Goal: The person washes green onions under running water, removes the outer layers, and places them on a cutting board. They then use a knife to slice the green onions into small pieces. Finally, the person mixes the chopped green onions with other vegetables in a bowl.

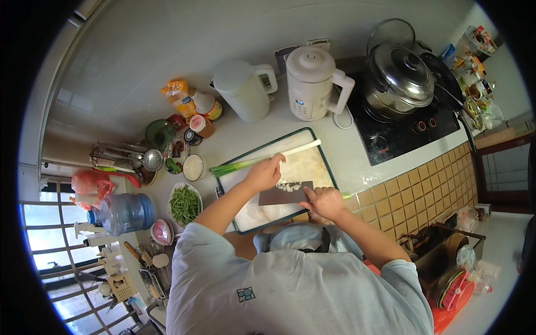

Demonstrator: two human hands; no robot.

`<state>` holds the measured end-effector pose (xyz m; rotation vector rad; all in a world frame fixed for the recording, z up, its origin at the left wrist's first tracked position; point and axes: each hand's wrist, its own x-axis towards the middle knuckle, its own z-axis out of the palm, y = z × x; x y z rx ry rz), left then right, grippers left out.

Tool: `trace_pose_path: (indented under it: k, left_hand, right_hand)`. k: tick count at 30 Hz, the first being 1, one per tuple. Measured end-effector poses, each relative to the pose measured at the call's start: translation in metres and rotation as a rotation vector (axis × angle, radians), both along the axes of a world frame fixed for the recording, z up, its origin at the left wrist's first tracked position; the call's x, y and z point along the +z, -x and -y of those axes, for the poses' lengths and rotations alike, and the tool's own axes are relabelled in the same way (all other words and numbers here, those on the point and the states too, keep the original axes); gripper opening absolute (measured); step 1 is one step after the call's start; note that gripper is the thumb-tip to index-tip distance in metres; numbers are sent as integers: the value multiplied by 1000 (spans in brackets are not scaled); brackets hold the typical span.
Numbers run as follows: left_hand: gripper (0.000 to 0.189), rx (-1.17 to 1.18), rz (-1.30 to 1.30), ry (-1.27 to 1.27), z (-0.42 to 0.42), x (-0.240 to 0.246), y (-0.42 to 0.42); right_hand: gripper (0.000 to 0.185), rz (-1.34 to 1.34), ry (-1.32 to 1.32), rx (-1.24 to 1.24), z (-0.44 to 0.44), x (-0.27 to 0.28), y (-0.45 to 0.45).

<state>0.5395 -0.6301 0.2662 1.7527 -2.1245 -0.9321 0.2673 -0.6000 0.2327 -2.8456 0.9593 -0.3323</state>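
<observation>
My right hand grips a cleaver by its handle end; a green handle tip shows past the hand. The broad blade lies almost flat over the cutting board, with chopped white pieces along its far edge. My left hand is just beyond the blade's left part, fingers bent and pointing away; whether it touches anything is unclear. Behind it a long leek or large scallion lies across the board's far side, its green end to the left and white end to the right.
A plate of cut green beans and a white bowl stand left of the board. Beyond it are a kettle and a white blender jug. A lidded steel pot sits on the black cooktop at right.
</observation>
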Motion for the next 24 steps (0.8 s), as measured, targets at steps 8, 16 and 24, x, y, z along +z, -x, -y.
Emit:
trace_pose_path:
  k: [8, 16, 24]
  left_hand:
    - [13, -4, -413, -273, -68, -35, -11]
    - [22, 81, -564, -313, -73, -54, -15]
    - [24, 107, -568, -284, -64, -55, 0]
  right_hand:
    - [52, -19, -65, 114, -2, 3, -18]
    - [50, -61, -135, 150, -3, 8, -26]
    - [51, -95, -176, 186, -2, 10, -33]
